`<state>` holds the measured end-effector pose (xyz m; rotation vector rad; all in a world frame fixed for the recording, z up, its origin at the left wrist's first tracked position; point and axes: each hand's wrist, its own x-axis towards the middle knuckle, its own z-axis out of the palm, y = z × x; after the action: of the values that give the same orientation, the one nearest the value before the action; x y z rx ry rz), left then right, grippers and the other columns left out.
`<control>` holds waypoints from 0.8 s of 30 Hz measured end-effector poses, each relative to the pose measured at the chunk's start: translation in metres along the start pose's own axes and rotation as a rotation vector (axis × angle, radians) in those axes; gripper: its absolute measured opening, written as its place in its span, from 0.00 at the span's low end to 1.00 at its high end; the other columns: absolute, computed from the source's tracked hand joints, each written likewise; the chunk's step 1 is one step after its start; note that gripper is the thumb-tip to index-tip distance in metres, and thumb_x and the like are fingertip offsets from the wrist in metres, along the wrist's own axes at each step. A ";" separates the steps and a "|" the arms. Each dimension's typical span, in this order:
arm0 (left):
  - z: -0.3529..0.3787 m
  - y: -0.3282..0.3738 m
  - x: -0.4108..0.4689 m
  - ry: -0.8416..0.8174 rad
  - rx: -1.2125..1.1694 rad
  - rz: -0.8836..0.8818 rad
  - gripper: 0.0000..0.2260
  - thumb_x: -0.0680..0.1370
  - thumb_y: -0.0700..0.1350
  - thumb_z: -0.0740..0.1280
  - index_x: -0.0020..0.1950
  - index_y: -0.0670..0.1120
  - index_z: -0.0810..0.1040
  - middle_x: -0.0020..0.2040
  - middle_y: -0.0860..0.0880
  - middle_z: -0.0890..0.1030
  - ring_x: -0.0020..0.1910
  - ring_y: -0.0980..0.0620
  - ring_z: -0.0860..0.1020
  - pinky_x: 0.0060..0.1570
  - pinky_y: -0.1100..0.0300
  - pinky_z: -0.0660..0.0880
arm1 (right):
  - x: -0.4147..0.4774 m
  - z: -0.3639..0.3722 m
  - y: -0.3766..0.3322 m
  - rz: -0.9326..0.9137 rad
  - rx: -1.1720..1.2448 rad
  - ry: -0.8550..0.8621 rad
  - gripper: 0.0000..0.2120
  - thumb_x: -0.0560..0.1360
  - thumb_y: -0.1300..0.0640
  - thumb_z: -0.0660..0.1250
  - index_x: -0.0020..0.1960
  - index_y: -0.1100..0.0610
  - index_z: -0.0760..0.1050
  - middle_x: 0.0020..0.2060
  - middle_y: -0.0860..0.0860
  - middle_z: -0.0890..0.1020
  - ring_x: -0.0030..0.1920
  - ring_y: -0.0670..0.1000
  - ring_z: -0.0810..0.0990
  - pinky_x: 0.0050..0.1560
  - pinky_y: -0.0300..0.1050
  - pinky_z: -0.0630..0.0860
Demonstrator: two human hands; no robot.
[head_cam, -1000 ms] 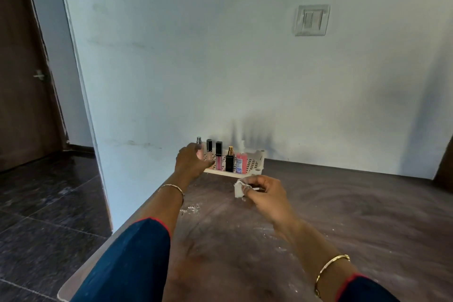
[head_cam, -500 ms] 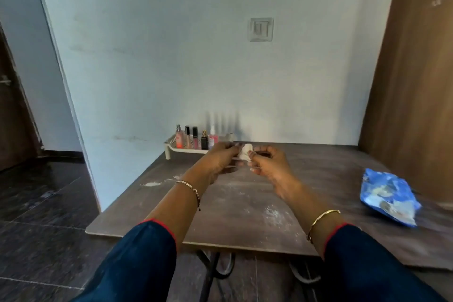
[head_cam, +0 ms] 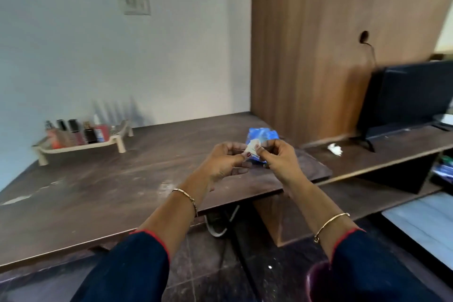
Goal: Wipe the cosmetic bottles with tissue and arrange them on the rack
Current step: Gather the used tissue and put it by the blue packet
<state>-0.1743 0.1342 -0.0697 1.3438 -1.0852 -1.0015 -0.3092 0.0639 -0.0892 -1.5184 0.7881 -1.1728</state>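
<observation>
A dusty dark brown table (head_cam: 98,191) stands against a pale wall (head_cam: 73,56) with a switch plate (head_cam: 134,0), and a wooden panel (head_cam: 318,44) rises at its right end. The head camera is the only view. In it, the cream rack (head_cam: 85,147) sits at the table's far left corner near the wall, and several cosmetic bottles (head_cam: 76,133) stand upright in a close row at its left end. Blur hides their exact count and whether they are clean. No bottle shows loose on the table, so the arranging looks largely or wholly done. In the middle of the view, well apart from the rack, the left hand (head_cam: 225,162) and the right hand (head_cam: 279,159) meet above the table's right part. Both pinch one small white tissue (head_cam: 252,148) between thumb and fingertips, the other fingers curled in. Neither hand holds a bottle. Just behind the hands lies a blue packet (head_cam: 263,135), probably the tissue pack, though that is not certain. A white scrap (head_cam: 335,149) rests on the lower shelf (head_cam: 392,144) to the right, near a dark screen (head_cam: 407,100). What remains seems to be dealing with the used tissue, or fetching any bottle that lies out of sight.
</observation>
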 end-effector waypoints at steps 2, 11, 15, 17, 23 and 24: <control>0.037 -0.012 0.016 -0.059 -0.015 -0.024 0.05 0.77 0.37 0.66 0.52 0.44 0.76 0.45 0.47 0.82 0.37 0.54 0.82 0.41 0.61 0.80 | -0.003 -0.039 0.012 0.015 -0.015 0.081 0.04 0.73 0.62 0.70 0.43 0.59 0.75 0.33 0.51 0.79 0.29 0.41 0.75 0.29 0.33 0.71; 0.171 -0.086 0.053 -0.342 -0.024 -0.211 0.07 0.78 0.39 0.66 0.56 0.44 0.74 0.48 0.47 0.82 0.41 0.53 0.82 0.42 0.61 0.80 | -0.043 -0.188 0.094 0.208 -0.104 0.405 0.06 0.74 0.61 0.70 0.40 0.55 0.74 0.31 0.51 0.79 0.30 0.45 0.74 0.30 0.36 0.70; 0.193 -0.120 0.057 -0.371 -0.027 -0.310 0.10 0.78 0.40 0.65 0.58 0.42 0.72 0.48 0.46 0.81 0.42 0.51 0.81 0.46 0.60 0.79 | -0.062 -0.227 0.142 0.377 -0.159 0.523 0.08 0.73 0.61 0.71 0.39 0.54 0.73 0.33 0.52 0.79 0.30 0.46 0.74 0.30 0.36 0.70; 0.194 -0.134 0.059 -0.361 -0.032 -0.357 0.07 0.79 0.40 0.65 0.56 0.43 0.73 0.48 0.47 0.81 0.42 0.51 0.81 0.44 0.61 0.79 | -0.069 -0.238 0.166 0.480 -0.225 0.555 0.08 0.71 0.62 0.72 0.38 0.54 0.73 0.32 0.52 0.79 0.29 0.46 0.75 0.30 0.38 0.70; 0.177 -0.178 0.072 -0.292 -0.050 -0.453 0.07 0.79 0.40 0.64 0.57 0.44 0.74 0.48 0.46 0.81 0.44 0.50 0.81 0.46 0.59 0.78 | -0.079 -0.246 0.231 0.726 -0.393 0.595 0.06 0.64 0.57 0.73 0.37 0.53 0.76 0.35 0.51 0.82 0.37 0.52 0.80 0.42 0.48 0.77; 0.173 -0.185 0.073 -0.286 -0.057 -0.470 0.06 0.79 0.40 0.64 0.55 0.44 0.74 0.48 0.46 0.81 0.44 0.50 0.81 0.47 0.58 0.78 | -0.080 -0.245 0.238 0.753 -0.416 0.602 0.05 0.66 0.57 0.73 0.39 0.53 0.77 0.37 0.51 0.82 0.40 0.51 0.80 0.44 0.46 0.77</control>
<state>-0.3150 0.0228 -0.2632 1.4730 -0.9543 -1.5978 -0.5463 -0.0066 -0.3377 -0.9860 1.9071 -0.8989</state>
